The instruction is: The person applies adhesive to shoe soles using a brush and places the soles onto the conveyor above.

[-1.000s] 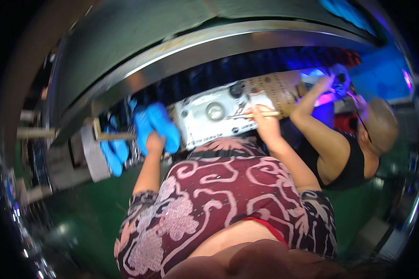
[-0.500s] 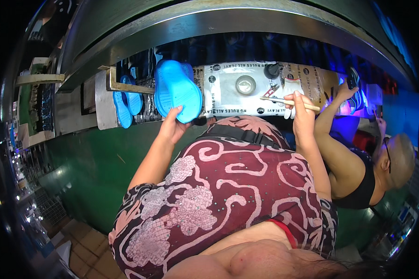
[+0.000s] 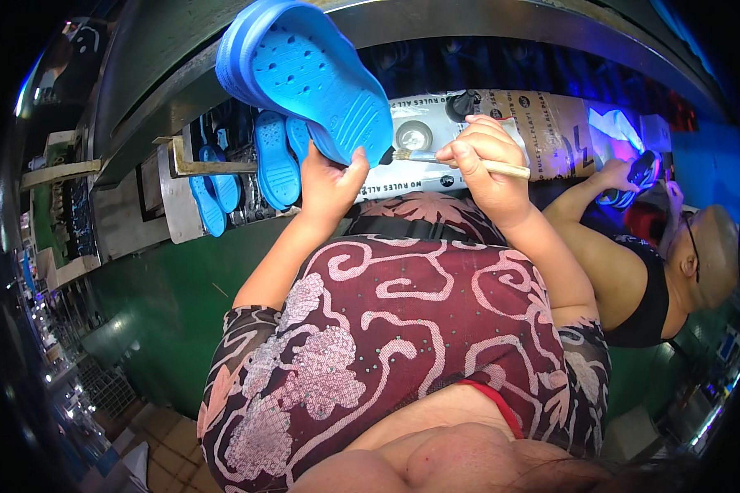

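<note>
As seen in the head view, the left hand, at eleven o'clock, is closed, thumb uppermost, around the heel of a blue shoe, which slants up beyond it. The right hand, at two o'clock, has its fingers curled about a brush; whether the bristles touch the heel cannot be told. A round pot stands near one o'clock. A weak heel-only grip could let the shoe tip; an overloaded brush could drip or smear.
</note>
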